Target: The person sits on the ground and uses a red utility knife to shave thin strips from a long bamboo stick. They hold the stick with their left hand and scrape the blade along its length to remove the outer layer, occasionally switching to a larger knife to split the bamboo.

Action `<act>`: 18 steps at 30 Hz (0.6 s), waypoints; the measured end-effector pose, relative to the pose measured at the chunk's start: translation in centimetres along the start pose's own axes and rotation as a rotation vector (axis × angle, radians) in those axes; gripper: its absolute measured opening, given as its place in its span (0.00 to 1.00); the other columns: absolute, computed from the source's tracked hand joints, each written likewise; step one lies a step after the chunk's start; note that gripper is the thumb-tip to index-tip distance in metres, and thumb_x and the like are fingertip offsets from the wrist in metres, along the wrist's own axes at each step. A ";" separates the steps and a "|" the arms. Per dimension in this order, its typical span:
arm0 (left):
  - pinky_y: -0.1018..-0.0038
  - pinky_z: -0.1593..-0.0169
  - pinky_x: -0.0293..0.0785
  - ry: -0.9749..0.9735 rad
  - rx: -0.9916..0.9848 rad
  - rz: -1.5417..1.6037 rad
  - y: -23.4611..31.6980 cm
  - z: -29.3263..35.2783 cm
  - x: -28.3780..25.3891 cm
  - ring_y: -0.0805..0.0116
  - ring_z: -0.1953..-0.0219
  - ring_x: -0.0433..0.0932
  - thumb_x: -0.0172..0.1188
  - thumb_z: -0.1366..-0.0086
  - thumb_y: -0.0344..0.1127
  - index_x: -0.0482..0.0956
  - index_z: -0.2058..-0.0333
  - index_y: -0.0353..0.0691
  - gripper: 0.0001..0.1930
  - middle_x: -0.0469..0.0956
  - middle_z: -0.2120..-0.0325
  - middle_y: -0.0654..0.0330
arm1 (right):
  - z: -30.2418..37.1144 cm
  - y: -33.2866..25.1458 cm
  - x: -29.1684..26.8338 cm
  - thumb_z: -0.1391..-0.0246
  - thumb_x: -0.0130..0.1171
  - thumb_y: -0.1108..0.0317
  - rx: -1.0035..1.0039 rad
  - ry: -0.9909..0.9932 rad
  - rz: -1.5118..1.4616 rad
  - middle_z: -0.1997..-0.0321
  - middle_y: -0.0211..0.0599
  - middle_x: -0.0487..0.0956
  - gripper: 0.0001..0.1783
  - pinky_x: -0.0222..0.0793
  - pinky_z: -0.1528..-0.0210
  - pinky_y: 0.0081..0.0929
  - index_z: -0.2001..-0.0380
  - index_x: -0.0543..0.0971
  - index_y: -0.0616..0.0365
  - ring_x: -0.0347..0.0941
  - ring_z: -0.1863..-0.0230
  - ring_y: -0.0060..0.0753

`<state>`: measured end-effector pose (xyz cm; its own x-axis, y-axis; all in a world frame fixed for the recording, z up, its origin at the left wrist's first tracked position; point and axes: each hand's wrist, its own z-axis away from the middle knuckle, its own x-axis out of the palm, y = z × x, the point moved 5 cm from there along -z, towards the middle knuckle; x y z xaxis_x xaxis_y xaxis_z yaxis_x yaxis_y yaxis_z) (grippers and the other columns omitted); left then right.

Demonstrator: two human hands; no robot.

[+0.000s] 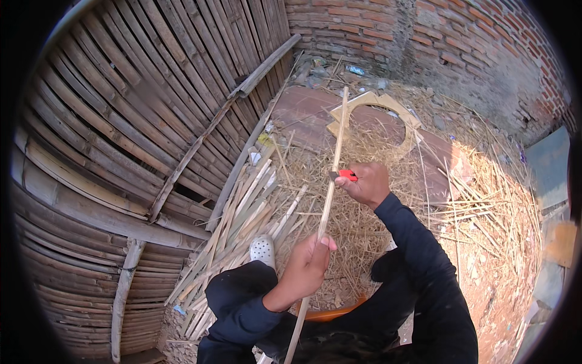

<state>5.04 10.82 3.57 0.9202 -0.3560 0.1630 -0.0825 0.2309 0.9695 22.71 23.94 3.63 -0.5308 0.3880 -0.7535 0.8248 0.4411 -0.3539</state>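
Note:
A long, pale bamboo strip [326, 207] runs from my lap away toward the far wall, tilted slightly right. My left hand [308, 267] is closed round its nearer half, thumb pressed along it. Farther up, my right hand [368, 184] grips a cutter knife with a red handle [347, 175]. The knife's dark front end lies against the strip, crossing it; its blade edge is too small to make out. Below both hands, thin bamboo shavings [357, 236] cover the ground between my legs.
Split bamboo slats [242, 221] lie piled by my left shoe [262, 250]. A bamboo wall [139, 103] stands close on the left, a brick wall [467, 48] at the back. A ring-shaped wooden board [412, 119] lies beyond my hands. Something orange [333, 313] shows beneath me.

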 end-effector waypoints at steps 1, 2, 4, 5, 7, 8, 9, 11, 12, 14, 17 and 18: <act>0.84 0.81 0.50 -0.008 -0.018 -0.003 -0.1 0.1 0.0 0.86 0.85 0.53 0.41 0.26 0.40 0.70 0.65 0.39 0.13 0.58 0.86 0.75 | 0.0 0.2 0.0 0.51 0.53 0.32 -0.003 0.027 -0.010 0.90 0.40 0.70 0.34 0.62 0.83 0.38 0.89 0.75 0.54 0.70 0.86 0.45; 0.84 0.80 0.50 -0.016 -0.039 -0.008 -0.3 0.4 0.0 0.87 0.84 0.54 0.41 0.26 0.40 0.70 0.65 0.39 0.13 0.59 0.86 0.75 | 0.1 0.5 0.1 0.50 0.52 0.32 -0.003 0.053 -0.022 0.90 0.40 0.70 0.35 0.62 0.82 0.39 0.89 0.75 0.54 0.70 0.86 0.45; 0.84 0.79 0.51 -0.060 -0.070 -0.013 -0.4 1.4 0.2 0.87 0.83 0.54 0.41 0.27 0.39 0.70 0.65 0.38 0.13 0.59 0.85 0.75 | -0.6 3.1 0.0 0.49 0.49 0.32 0.116 0.077 0.040 0.90 0.41 0.70 0.35 0.62 0.82 0.40 0.89 0.74 0.54 0.70 0.85 0.46; 0.84 0.78 0.52 -0.099 -0.079 -0.014 -0.3 2.0 0.3 0.87 0.82 0.54 0.41 0.27 0.39 0.70 0.65 0.38 0.13 0.59 0.85 0.75 | -0.9 4.6 -0.4 0.48 0.48 0.32 0.176 0.091 0.076 0.90 0.41 0.70 0.36 0.62 0.81 0.40 0.89 0.74 0.54 0.70 0.85 0.46; 0.83 0.78 0.52 -0.149 -0.077 -0.027 -0.1 2.6 0.5 0.87 0.82 0.54 0.41 0.27 0.38 0.71 0.65 0.38 0.12 0.59 0.84 0.75 | -1.3 6.5 -1.3 0.48 0.47 0.31 0.161 0.135 0.086 0.90 0.41 0.71 0.36 0.62 0.80 0.41 0.88 0.75 0.54 0.70 0.85 0.47; 0.83 0.78 0.52 -0.158 -0.072 -0.038 -0.1 2.8 0.5 0.87 0.82 0.54 0.41 0.27 0.38 0.71 0.64 0.38 0.12 0.59 0.84 0.75 | -1.3 6.8 -1.7 0.47 0.46 0.31 0.154 0.157 0.085 0.89 0.42 0.71 0.36 0.62 0.80 0.42 0.88 0.75 0.54 0.70 0.85 0.48; 0.83 0.78 0.52 -0.167 -0.067 -0.049 -0.1 3.0 0.4 0.87 0.82 0.54 0.41 0.27 0.38 0.71 0.64 0.38 0.12 0.59 0.84 0.75 | -1.3 6.9 -1.9 0.48 0.46 0.31 0.162 0.128 0.104 0.88 0.43 0.72 0.36 0.62 0.79 0.42 0.88 0.75 0.53 0.70 0.83 0.49; 0.83 0.79 0.51 -0.205 -0.057 -0.080 -0.3 3.7 0.1 0.86 0.83 0.53 0.41 0.26 0.40 0.70 0.64 0.38 0.13 0.59 0.85 0.74 | -1.2 7.6 -2.2 0.48 0.45 0.31 0.166 0.149 0.137 0.87 0.44 0.72 0.36 0.62 0.79 0.43 0.87 0.76 0.53 0.71 0.82 0.50; 0.83 0.79 0.50 -0.224 -0.054 -0.096 -0.4 4.0 0.0 0.86 0.83 0.53 0.40 0.26 0.41 0.69 0.64 0.38 0.14 0.59 0.85 0.74 | -1.1 8.0 -2.3 0.48 0.45 0.30 0.170 0.159 0.153 0.86 0.44 0.73 0.36 0.63 0.78 0.43 0.87 0.76 0.53 0.71 0.81 0.51; 0.83 0.79 0.50 -0.234 -0.074 -0.116 -0.4 4.4 -0.2 0.86 0.83 0.53 0.40 0.26 0.41 0.69 0.64 0.38 0.14 0.59 0.85 0.74 | -1.0 9.0 -2.5 0.48 0.45 0.31 0.221 0.110 0.157 0.85 0.46 0.74 0.36 0.63 0.77 0.45 0.85 0.78 0.54 0.71 0.79 0.52; 0.83 0.78 0.51 -0.254 -0.068 -0.126 -0.3 5.1 -0.2 0.86 0.82 0.53 0.41 0.26 0.41 0.69 0.64 0.38 0.13 0.59 0.84 0.74 | -1.0 9.4 -3.2 0.47 0.45 0.31 0.210 0.121 0.188 0.84 0.47 0.74 0.36 0.63 0.75 0.46 0.83 0.79 0.55 0.72 0.79 0.53; 0.83 0.78 0.51 -0.263 -0.060 -0.126 -0.2 5.3 -0.2 0.86 0.82 0.53 0.41 0.26 0.40 0.69 0.64 0.39 0.13 0.59 0.84 0.74 | -1.1 10.3 -3.3 0.47 0.45 0.31 0.246 0.145 0.199 0.84 0.47 0.74 0.36 0.63 0.75 0.47 0.83 0.79 0.55 0.72 0.79 0.53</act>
<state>2.87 5.99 4.28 0.7901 -0.6061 0.0912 0.0565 0.2201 0.9738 32.75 28.07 3.13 -0.3625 0.5651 -0.7411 0.9278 0.1436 -0.3443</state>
